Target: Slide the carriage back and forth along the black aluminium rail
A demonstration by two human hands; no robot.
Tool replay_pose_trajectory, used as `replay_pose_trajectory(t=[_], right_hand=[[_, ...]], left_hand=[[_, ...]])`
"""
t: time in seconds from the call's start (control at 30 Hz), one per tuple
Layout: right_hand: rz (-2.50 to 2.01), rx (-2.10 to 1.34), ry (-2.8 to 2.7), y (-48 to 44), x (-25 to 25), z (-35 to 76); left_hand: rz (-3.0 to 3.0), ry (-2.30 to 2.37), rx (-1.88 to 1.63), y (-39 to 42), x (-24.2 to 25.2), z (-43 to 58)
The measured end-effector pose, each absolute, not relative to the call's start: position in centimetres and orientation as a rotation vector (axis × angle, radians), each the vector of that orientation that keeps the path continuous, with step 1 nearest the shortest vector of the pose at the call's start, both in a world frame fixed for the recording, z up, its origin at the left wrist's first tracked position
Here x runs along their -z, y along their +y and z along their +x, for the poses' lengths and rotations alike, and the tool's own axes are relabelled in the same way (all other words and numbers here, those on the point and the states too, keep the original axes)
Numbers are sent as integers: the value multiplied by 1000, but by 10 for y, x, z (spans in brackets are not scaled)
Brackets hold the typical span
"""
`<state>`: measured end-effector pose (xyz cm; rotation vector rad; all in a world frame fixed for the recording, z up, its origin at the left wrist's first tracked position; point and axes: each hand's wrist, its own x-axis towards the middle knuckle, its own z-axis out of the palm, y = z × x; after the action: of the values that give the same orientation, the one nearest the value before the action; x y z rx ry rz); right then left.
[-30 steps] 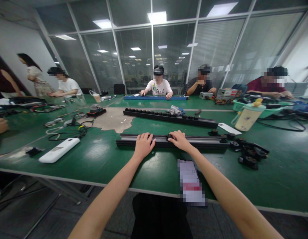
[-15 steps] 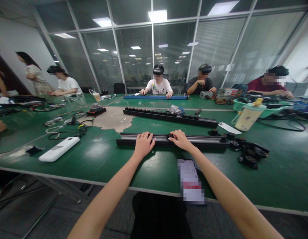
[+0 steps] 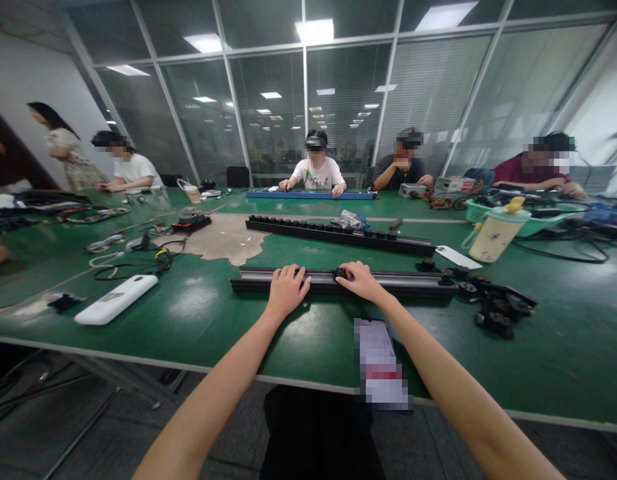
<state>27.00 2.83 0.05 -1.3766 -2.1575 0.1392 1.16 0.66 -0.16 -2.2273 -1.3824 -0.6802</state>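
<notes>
A long black rail (image 3: 321, 279) with a grey channel lies crosswise on the green table before me. My left hand (image 3: 287, 291) grips it left of its middle, fingers over the far side and thumb toward the near edge. Farther right, my right hand (image 3: 359, 283) is closed on a small black part (image 3: 341, 274) sitting in the channel. Its fingers partly cover that part. Beyond this rail lies a second black rail (image 3: 338, 237) with a row of black parts along it. Several loose black parts (image 3: 496, 323) are heaped near the right end.
A phone (image 3: 382, 367) lies at the near table edge, below my right hand. To the left are a white oblong device (image 3: 117, 300) and cables (image 3: 147, 261). A cup (image 3: 498, 235) and a green basket (image 3: 551, 223) stand at right. Several people sit across the table.
Both hands keep nearly the same place on the rail. The whole view has shifted very slightly; nothing was picked up or let go.
</notes>
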Motion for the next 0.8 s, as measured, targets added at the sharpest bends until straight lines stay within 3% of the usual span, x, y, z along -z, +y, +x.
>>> replay_pose_trajectory(t=[0.8], right_hand=[[-1457, -53, -2063, 26, 2, 259]], left_hand=[[-2223, -1384, 671, 7, 2, 12]])
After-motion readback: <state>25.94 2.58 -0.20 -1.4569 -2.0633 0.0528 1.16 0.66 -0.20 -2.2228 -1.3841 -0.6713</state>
